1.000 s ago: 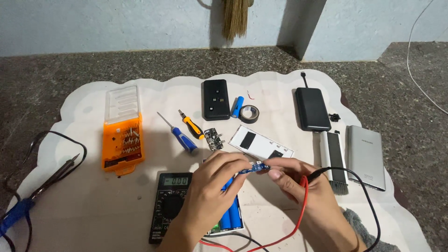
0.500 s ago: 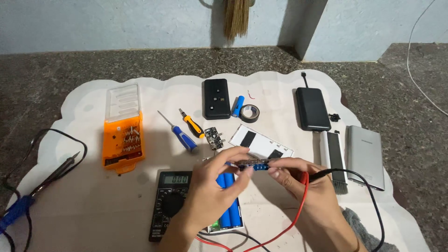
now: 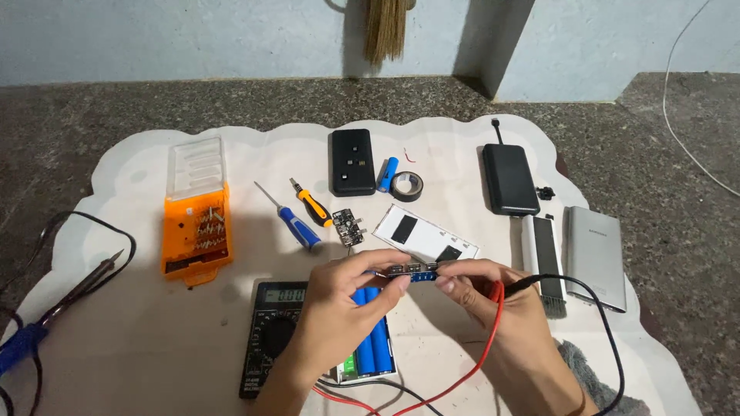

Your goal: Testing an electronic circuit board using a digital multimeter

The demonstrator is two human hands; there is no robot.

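1. Since the earlier frames the small circuit board [image 3: 412, 270] has levelled out and risen slightly between the hands; the rest of the layout is unchanged.
2. Left hand [image 3: 339, 304] pinches the board's left end, fingers closed on it. Right hand [image 3: 493, 296] pinches the right end and also holds the red probe lead [image 3: 493, 323] and the black probe lead [image 3: 574, 289].
3. Board sits at mat centre, above the battery pack [image 3: 370, 347] of three blue cells in a white tray, with the multimeter [image 3: 270, 335] at 9 o'clock of the pack.
4. Orange bit case [image 3: 196, 212], clear lid open, at 10 o'clock.
5. Two screwdrivers: blue [image 3: 293, 223], orange-black [image 3: 310, 204].
6. Black box [image 3: 353, 162], loose blue cell [image 3: 388, 174] and tape roll [image 3: 406, 186] at 12 o'clock.
7. Black power bank [image 3: 509, 179] and silver power bank [image 3: 593, 258] at 2–3 o'clock, near the mat [image 3: 139, 339] edge.
8. Soldering iron [image 3: 69, 296] at 8 o'clock; open mat room lower left.
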